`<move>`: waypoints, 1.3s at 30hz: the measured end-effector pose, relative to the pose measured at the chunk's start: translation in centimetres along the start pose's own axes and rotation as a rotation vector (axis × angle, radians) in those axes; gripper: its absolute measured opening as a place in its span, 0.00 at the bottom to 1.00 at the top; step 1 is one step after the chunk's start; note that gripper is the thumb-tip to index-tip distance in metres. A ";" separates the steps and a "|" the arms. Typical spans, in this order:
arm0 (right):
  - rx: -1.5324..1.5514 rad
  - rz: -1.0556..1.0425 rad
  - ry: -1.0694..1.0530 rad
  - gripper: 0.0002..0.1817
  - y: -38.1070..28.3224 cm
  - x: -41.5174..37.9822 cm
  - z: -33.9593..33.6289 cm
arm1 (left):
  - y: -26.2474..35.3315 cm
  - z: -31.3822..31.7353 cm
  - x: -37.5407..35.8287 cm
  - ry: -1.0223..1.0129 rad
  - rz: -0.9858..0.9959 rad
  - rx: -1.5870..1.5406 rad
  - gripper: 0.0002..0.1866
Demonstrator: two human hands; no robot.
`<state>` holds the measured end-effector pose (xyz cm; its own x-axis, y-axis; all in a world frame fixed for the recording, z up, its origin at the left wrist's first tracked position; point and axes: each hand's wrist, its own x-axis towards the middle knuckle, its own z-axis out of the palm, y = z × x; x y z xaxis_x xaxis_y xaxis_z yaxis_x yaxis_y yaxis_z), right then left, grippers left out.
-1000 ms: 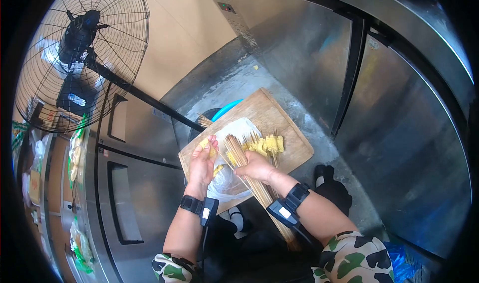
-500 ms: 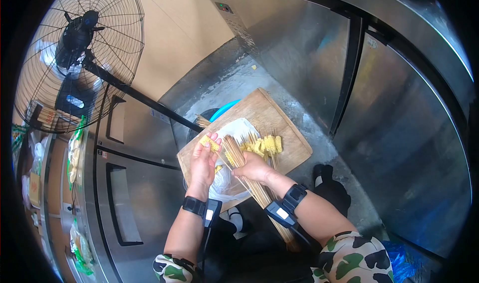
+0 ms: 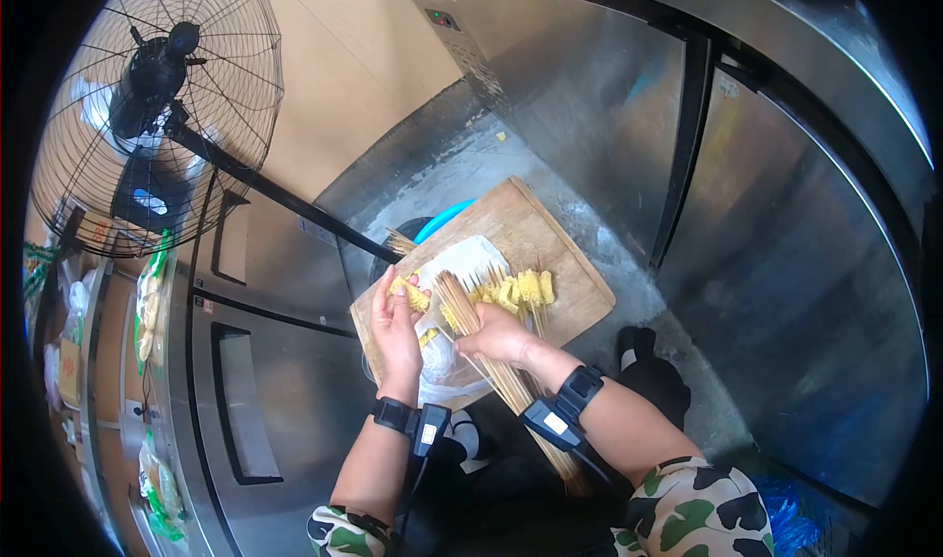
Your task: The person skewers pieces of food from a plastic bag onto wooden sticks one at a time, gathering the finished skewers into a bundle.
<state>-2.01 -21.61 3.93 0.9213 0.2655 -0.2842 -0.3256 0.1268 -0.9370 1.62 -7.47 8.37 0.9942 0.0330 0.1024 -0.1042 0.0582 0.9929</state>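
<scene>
A piece of yellow corn (image 3: 416, 297) sits in my left hand (image 3: 396, 331), held between the thumb and fingers above the left part of the wooden board (image 3: 565, 252). My right hand (image 3: 499, 334) is wrapped round a thick bundle of wooden skewers (image 3: 513, 388), whose lower ends reach back toward my lap. Just beyond that hand, several corn pieces (image 3: 530, 286) with skewers in them lie on the board, beside a white plastic bag (image 3: 470, 255). More of the bag shows between my wrists.
Behind the board's left edge are a blue rim (image 3: 442, 219) and more skewers (image 3: 401, 242). A standing fan (image 3: 157, 85) is at the upper left, its pole slanting toward the board. Steel cabinets (image 3: 589, 95) stand on both sides. My feet are below.
My left hand has turned and shifted slightly left, and the corn in it is now tilted differently. My right hand stays round the skewers, nearly unmoved.
</scene>
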 end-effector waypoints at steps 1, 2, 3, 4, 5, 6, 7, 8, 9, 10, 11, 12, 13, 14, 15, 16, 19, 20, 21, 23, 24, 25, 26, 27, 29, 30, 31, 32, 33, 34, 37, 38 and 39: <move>0.028 -0.008 -0.012 0.17 0.1 0.0 0.0 | 0.2 0.2 0.3 0.048 -0.033 0.015 0.15; 0.020 -0.029 -0.001 0.17 0.4 0.2 0.0 | 0.1 0.1 0.5 0.044 -0.086 0.006 0.15; 0.013 -0.049 0.010 0.17 0.7 0.3 0.0 | -0.1 -0.3 0.9 0.041 -0.140 -0.003 0.14; 0.006 -0.069 0.021 0.17 0.8 0.4 0.0 | -0.2 -0.6 1.2 0.037 -0.194 -0.011 0.14; 0.000 -0.063 0.025 0.17 0.9 0.4 0.0 | -0.4 -1.0 1.4 0.024 -0.219 -0.034 0.14; -0.006 -0.057 0.029 0.18 0.7 0.2 -0.1 | -0.5 -1.3 1.5 0.010 -0.243 -0.057 0.14; -0.013 -0.050 0.032 0.18 0.5 0.1 -0.1 | -0.6 -1.5 1.4 -0.002 -0.268 -0.080 0.14; -0.035 -0.062 0.036 0.18 0.7 0.3 -0.1 | -0.7 -1.6 1.4 -0.002 -0.291 -0.086 0.14; -0.058 -0.073 0.039 0.18 0.9 0.5 0.0 | -0.7 -1.5 1.3 -0.001 -0.313 -0.092 0.14; -0.082 -0.084 0.041 0.18 1.0 0.6 0.1 | -0.7 -1.5 1.1 0.001 -0.335 -0.098 0.13; -0.104 -0.086 0.056 0.18 1.1 0.6 0.1 | -0.6 -1.4 0.8 -0.005 -0.361 -0.109 0.13; -0.126 -0.087 0.070 0.18 1.0 0.5 0.1 | -0.7 -1.2 0.4 -0.010 -0.387 -0.119 0.13; -0.149 -0.088 0.085 0.18 0.9 0.4 0.2 | -0.8 -1.1 0.0 -0.017 -0.412 -0.131 0.12; -0.109 -0.069 0.070 0.18 0.8 0.3 0.2 | -1.2 -1.3 -0.5 -0.035 -0.449 -0.142 0.12; -0.069 -0.051 0.056 0.18 0.6 0.2 0.1 | -1.5 -1.3 -1.1 -0.054 -0.484 -0.154 0.12; -0.031 -0.031 0.042 0.18 0.5 0.2 0.1 | -1.8 -1.1 -1.6 -0.073 -0.520 -0.167 0.12; -0.009 -0.013 0.076 0.17 1.1 0.5 0.0 | -1.9 -0.6 -2.5 -0.025 -0.542 -0.141 0.13; -0.047 -0.047 0.102 0.17 1.8 1.0 0.0 | -2.0 -0.4 -2.6 -0.016 -0.533 -0.147 0.13; -0.086 -0.081 0.126 0.17 2.2 1.4 0.0 | -2.1 -0.3 -2.9 -0.003 -0.524 -0.148 0.14; -0.108 -0.097 0.149 0.17 3.2 1.7 -0.2 | -2.9 -0.7 -3.4 -0.006 -0.495 -0.135 0.13; -0.094 -0.080 0.151 0.17 2.5 1.2 -0.3 | -3.5 -1.0 -3.6 -0.006 -0.477 -0.131 0.12; -0.084 -0.064 0.152 0.16 2.0 1.1 -0.5 | -4.3 -1.6 -3.8 -0.031 -0.474 -0.114 0.11; -0.073 -0.074 0.165 0.17 2.4 1.5 -0.6 | -5.4 -2.3 -4.0 -0.057 -0.471 -0.097 0.10; -0.066 -0.083 0.179 0.17 3.4 2.1 -0.7 | -6.3 -3.0 -4.4 -0.083 -0.468 -0.083 0.10; -0.078 -0.108 0.233 0.19 3.8 2.0 -0.9 | -7.4 -3.8 -5.4 -0.222 -0.582 -0.111 0.09; -0.124 -0.126 0.232 0.19 4.9 2.5 -0.9 | -8.1 -4.1 -5.9 -0.303 -0.638 -0.130 0.08; -0.175 -0.144 0.242 0.19 6.3 3.1 -1.1 | -8.7 -4.4 -6.6 -0.347 -0.692 -0.134 0.09; -0.119 -0.148 0.244 0.20 7.5 3.5 -0.8 | -9.0 -4.4 -7.1 -0.413 -0.740 -0.148 0.10; -0.070 -0.156 0.262 0.22 8.5 3.8 -0.8 | -8.4 -3.7 -7.6 -0.408 -0.773 -0.132 0.11; -0.232 -0.099 0.266 0.25 8.0 3.3 -1.3 | -8.0 -2.7 -8.1 -0.423 -0.803 -0.127 0.12; -0.264 -0.221 0.356 0.23 8.4 3.2 -1.5 | -9.7 -2.3 -8.2 -0.511 -0.812 -0.270 0.16; -0.253 -0.183 0.340 0.26 7.5 2.4 -1.6 | -10.6 -2.2 -8.3 -0.524 -0.832 -0.323 0.17; -0.234 -0.144 0.312 0.29 6.2 1.4 -1.3 | -9.9 -1.5 -8.4 -0.529 -0.839 -0.348 0.14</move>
<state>-2.49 -21.71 -2.49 0.9859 -0.0463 -0.1609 -0.1645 -0.0885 -0.9824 -5.79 -6.78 -2.39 0.6273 -0.5857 -0.5132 0.7049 0.1469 0.6940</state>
